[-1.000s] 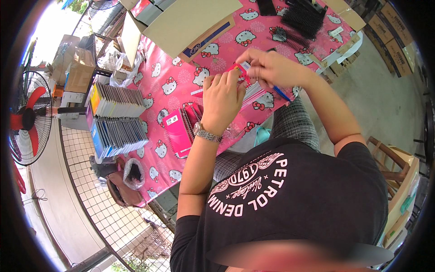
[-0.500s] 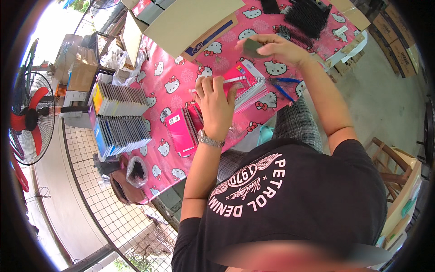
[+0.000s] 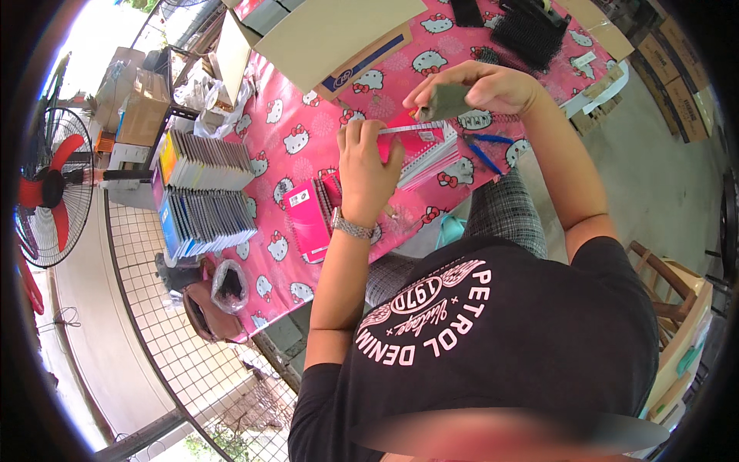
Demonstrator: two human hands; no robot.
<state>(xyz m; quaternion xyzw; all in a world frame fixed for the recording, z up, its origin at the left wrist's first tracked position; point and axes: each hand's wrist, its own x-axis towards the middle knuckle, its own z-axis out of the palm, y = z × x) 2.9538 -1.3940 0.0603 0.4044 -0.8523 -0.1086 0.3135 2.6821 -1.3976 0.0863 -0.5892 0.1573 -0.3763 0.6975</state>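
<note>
My left hand (image 3: 366, 173), fingers curled, grips a thin white strip (image 3: 412, 128) that looks like the edge of a notebook seen side-on. Raised over the table, my right hand (image 3: 493, 88) is closed round a grey-green block (image 3: 448, 102). The block is right at the strip's right end; I cannot tell whether they touch. Just below lies a stack of pink spiral notebooks (image 3: 428, 160), partly covered by my hand and the strip. Left of my left wrist are more pink spiral notebooks (image 3: 308, 219). Blue-handled pliers (image 3: 486, 150) rest right of the stack.
Two rows of spiral notebooks (image 3: 206, 223) stand at the table's left. A large cardboard box (image 3: 339, 42) occupies the far side. Black binding coils (image 3: 527, 35) lie far right. A plastic-lined container (image 3: 229, 286) and a brown bag (image 3: 208, 312) are by the near-left edge. A fan (image 3: 52, 189) stands left.
My right hand has come down with the block, closer to the white strip. My left hand keeps its grip and has shifted only slightly.
</note>
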